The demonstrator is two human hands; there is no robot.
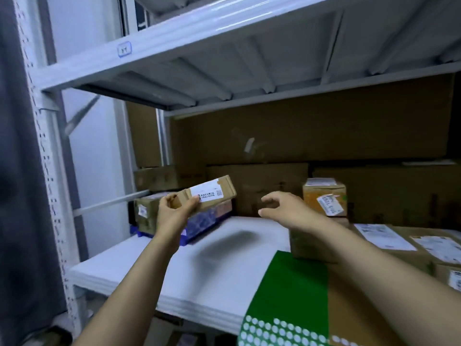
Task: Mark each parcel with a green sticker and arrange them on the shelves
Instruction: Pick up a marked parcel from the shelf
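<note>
My left hand (pixel 174 208) grips the near end of a small flat cardboard parcel (pixel 222 187) with a white label, held above a stack of parcels (pixel 207 218) at the left of the white shelf (pixel 139 258). To the right of that parcel my right hand (pixel 282 208) hovers with loosely curled fingers and holds nothing. A green sticker sheet (pixel 289 295) lies at the lower middle, partly on a large box, with rows of pale spots along its near end.
An orange-sided box (pixel 324 198) with a label stands at the back right. Flat labelled parcels (pixel 404 240) lie at the right. Large brown cartons (pixel 311 136) line the back of the shelf. Another metal shelf (pixel 224 63) hangs overhead, and a perforated upright (pixel 47 158) stands at the left.
</note>
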